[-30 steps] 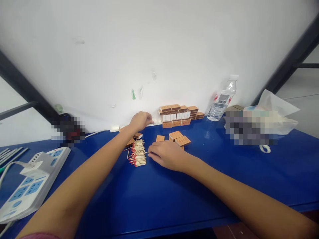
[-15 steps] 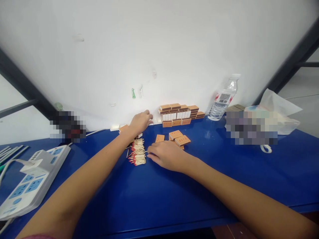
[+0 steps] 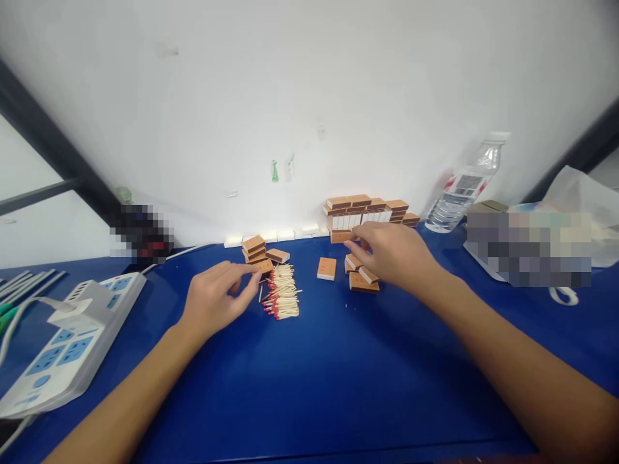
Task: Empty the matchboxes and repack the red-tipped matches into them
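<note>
My left hand [image 3: 217, 293] is at the left of a heap of red-tipped matches [image 3: 283, 293], thumb and forefinger drawn together in a pinch. Whatever they hold, if anything, is too small to make out. Behind those fingertips is a small stack of orange matchboxes [image 3: 254, 245]. Over to the right, my right hand [image 3: 387, 248] hovers above a loose pile of matchboxes [image 3: 363, 282], thumb and forefinger apart, no object visible between them. A single matchbox [image 3: 327, 268] lies flat between the match heap and that pile.
Matchboxes stand stacked in rows [image 3: 360, 201] against the wall, beside a line of white pieces [image 3: 285, 236]. A water bottle [image 3: 464, 187] and a plastic bag [image 3: 570, 200] are at right. A power strip [image 3: 87, 341] with cables lies at left on the blue table [image 3: 300, 386].
My left hand has come back from the wall to the match heap's left side. My right hand has moved from the matches to above the right matchbox pile. The view has shifted slightly.
</note>
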The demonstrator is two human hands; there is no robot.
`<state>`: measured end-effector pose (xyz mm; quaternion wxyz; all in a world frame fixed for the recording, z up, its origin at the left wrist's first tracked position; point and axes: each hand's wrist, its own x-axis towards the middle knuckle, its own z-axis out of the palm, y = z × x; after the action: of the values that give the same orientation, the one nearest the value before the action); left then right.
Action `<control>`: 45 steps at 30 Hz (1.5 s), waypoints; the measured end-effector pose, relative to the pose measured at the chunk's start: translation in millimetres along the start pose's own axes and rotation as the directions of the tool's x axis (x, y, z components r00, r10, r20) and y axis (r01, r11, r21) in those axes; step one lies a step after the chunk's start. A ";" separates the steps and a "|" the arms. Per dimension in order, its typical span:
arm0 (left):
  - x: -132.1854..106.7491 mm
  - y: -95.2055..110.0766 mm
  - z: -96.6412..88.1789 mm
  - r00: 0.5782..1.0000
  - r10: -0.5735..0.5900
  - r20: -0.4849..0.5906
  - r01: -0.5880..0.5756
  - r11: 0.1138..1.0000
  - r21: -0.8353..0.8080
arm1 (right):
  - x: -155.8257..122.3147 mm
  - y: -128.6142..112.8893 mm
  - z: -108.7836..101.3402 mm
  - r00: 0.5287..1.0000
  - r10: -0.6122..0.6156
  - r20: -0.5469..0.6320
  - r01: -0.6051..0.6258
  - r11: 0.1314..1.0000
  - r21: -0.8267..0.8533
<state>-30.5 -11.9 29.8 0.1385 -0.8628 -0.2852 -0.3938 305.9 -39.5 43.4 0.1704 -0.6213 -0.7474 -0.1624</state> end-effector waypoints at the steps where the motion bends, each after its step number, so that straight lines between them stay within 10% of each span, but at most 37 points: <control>1: -4.4 -1.2 0.0 1.000 0.008 -0.009 -0.008 1.000 0.011 | 0.7 4.3 1.5 1.000 -0.021 -0.020 0.021 1.000 0.010; 13: -10.1 17.4 11.7 1.000 0.019 -0.008 -0.020 0.980 -0.196 | 2.6 -31.3 33.9 0.949 -0.307 0.065 0.305 0.952 0.042; 19: -8.1 30.5 11.6 0.998 -0.054 0.021 0.056 0.989 -0.134 | -5.0 -61.4 18.3 0.986 -0.042 -0.162 0.091 0.947 0.309; 27: -12.1 49.1 28.3 0.998 -0.036 -0.052 0.025 0.980 -0.196 | -28.1 -106.1 12.3 0.989 0.135 -0.056 -0.085 0.842 0.533; 34: -10.0 45.6 25.2 0.990 -0.102 -0.094 0.072 0.958 -0.277 | -26.1 -100.0 12.9 0.990 0.081 0.114 -0.139 0.476 0.868; 45: -11.3 36.4 20.9 0.981 -0.189 0.036 0.190 0.921 -0.341 | -22.8 -94.6 15.3 0.967 0.057 0.247 -0.254 0.239 0.937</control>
<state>-1.9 -35.6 7.1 -0.0530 -0.8425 -0.2944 -0.4480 215.8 -69.0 16.4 0.4673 -0.4699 -0.6362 0.3950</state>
